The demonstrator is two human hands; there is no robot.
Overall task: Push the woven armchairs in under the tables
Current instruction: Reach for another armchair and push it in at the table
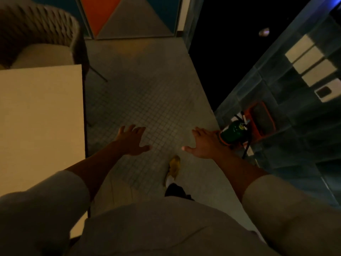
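A woven armchair (36, 28) with a pale seat cushion stands at the top left, its front tucked behind the far edge of a white table (40, 117) that fills the left side. My left hand (131, 141) and my right hand (204, 143) are both stretched forward over the tiled floor, fingers spread, holding nothing. Neither hand touches the chair or the table. My left hand is well to the right of the table edge.
A green fire extinguisher (233, 132) on an orange stand sits on the floor just right of my right hand, against a glass wall (287, 100). My yellow shoe (174, 166) steps on the tiled aisle. A coloured panel (129, 15) closes the far end.
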